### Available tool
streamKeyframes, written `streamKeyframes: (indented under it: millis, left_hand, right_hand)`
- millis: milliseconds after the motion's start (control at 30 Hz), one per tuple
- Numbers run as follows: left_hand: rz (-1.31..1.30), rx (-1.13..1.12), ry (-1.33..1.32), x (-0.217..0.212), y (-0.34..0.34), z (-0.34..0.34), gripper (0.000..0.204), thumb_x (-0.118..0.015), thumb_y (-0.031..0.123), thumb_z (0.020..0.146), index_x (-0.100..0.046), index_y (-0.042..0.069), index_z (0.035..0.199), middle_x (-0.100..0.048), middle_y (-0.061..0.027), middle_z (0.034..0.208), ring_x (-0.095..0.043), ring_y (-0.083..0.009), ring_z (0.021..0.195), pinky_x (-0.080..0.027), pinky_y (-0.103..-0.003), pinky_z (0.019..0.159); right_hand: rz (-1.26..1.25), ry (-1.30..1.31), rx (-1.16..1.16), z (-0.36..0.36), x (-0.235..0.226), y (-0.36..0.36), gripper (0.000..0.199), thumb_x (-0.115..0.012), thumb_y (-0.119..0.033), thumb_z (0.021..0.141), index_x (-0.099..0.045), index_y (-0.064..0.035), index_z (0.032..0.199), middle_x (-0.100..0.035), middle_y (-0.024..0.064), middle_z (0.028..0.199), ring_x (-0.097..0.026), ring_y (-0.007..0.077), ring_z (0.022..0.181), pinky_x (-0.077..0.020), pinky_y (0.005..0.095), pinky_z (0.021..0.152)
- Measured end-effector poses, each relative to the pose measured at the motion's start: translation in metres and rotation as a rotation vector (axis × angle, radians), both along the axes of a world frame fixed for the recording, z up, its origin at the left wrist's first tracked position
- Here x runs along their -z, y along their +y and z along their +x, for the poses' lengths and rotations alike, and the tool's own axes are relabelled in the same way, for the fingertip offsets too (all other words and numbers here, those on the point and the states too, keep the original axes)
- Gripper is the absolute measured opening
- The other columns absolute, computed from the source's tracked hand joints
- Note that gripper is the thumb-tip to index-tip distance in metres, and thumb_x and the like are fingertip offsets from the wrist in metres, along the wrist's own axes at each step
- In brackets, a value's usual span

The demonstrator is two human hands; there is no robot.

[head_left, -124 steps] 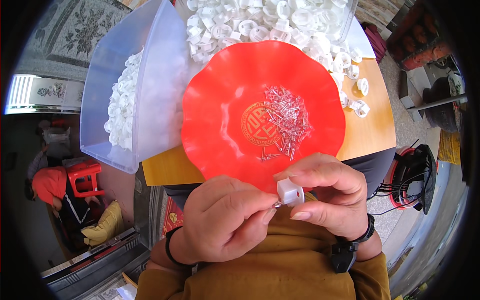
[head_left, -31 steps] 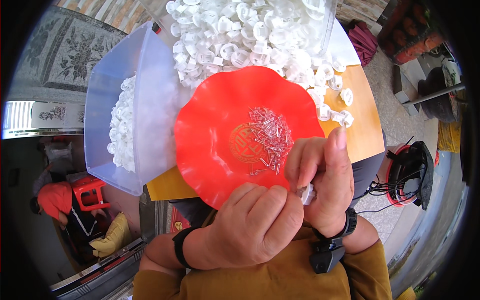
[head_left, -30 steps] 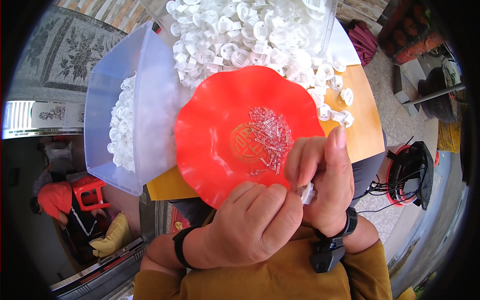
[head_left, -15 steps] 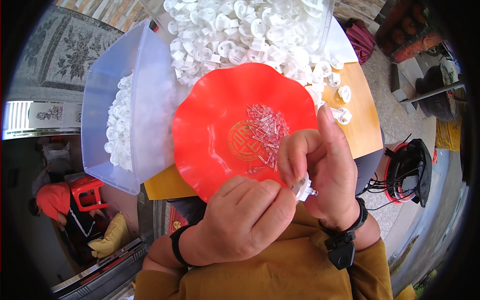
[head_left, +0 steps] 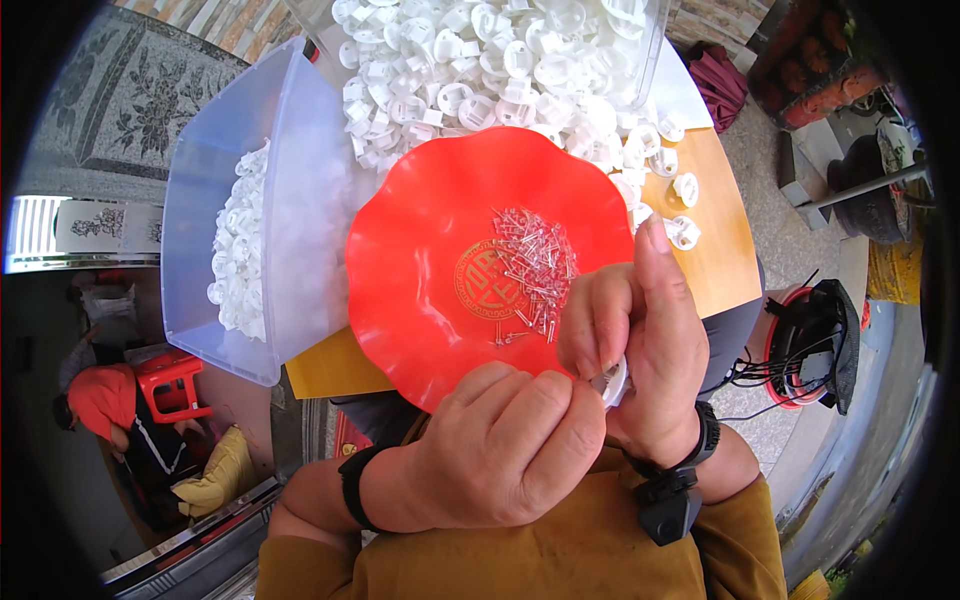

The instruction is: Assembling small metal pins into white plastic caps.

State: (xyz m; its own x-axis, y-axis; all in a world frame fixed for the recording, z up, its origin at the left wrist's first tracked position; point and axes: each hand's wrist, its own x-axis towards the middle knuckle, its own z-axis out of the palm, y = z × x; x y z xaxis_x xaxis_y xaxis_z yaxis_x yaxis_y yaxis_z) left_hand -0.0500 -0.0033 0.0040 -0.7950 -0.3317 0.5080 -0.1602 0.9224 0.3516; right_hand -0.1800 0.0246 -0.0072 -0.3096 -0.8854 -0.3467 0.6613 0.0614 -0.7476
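Head view, looking down. We take the red scalloped plate [head_left: 430, 270] as our landmark. At its near rim, the left hand [head_left: 500, 450] and the right hand [head_left: 640, 350] meet over a small white plastic part [head_left: 616, 383], of which only a sliver shows between the fingers. The right hand is closed around the part, thumb extended upward; the left hand is curled narrow, its fingertips pinched against the part, and a thin metallic glint shows where they meet. We cannot tell whether this is one of the pins.

In our judgement, the step in hand is fitting a pin into the part. To do it well, we would keep the part steady in the right hand, turn it so that its opening faces the left fingertips, and press straight rather than at an angle, since so thin a pin would likely bend.

The part appears white, rounded and glossy. Small metal pins [head_left: 530, 265] lie heaped right of the plate's gold centre. Beyond the plate's far rim lie loose white plastic pieces [head_left: 480, 70]. Left of the plate stands a clear tub [head_left: 290, 210] holding more. The plate rests on a yellow surface [head_left: 715, 260].
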Motion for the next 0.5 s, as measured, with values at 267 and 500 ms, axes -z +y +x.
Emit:
streamKeyframes:
  millis: [267, 500]
  left_hand:
    - [-0.096, -0.016, 0.026, 0.0076, -0.0054, 0.0029, 0.013, -0.060, 0.004, 0.074, -0.056, -0.004, 0.084, -0.046, -0.0063, 0.066, -0.047, -0.0154, 0.052, -0.040, -0.026, 0.046]
    - [-0.100, -0.021, 0.016, 0.0043, -0.0072, 0.0072, 0.014, -0.060, 0.004, 0.074, -0.057, -0.004, 0.085, -0.046, -0.0062, 0.066, -0.047, -0.0158, 0.052, -0.039, -0.026, 0.046]
  right_hand:
    - [-0.054, -0.046, 0.083, 0.0085, 0.0027, -0.0061, 0.065, -0.025, -0.046, 0.098, -0.032, -0.0112, 0.043, -0.036, 0.0059, 0.041, -0.031, 0.0145, 0.036, -0.0288, 0.0261, 0.039]
    - [-0.101, -0.054, 0.013, 0.0068, 0.0071, -0.0042, 0.066, -0.023, -0.046, 0.098, -0.038, -0.0074, 0.046, -0.039, 0.0062, 0.043, -0.037, 0.0130, 0.041, -0.0306, 0.0248, 0.044]
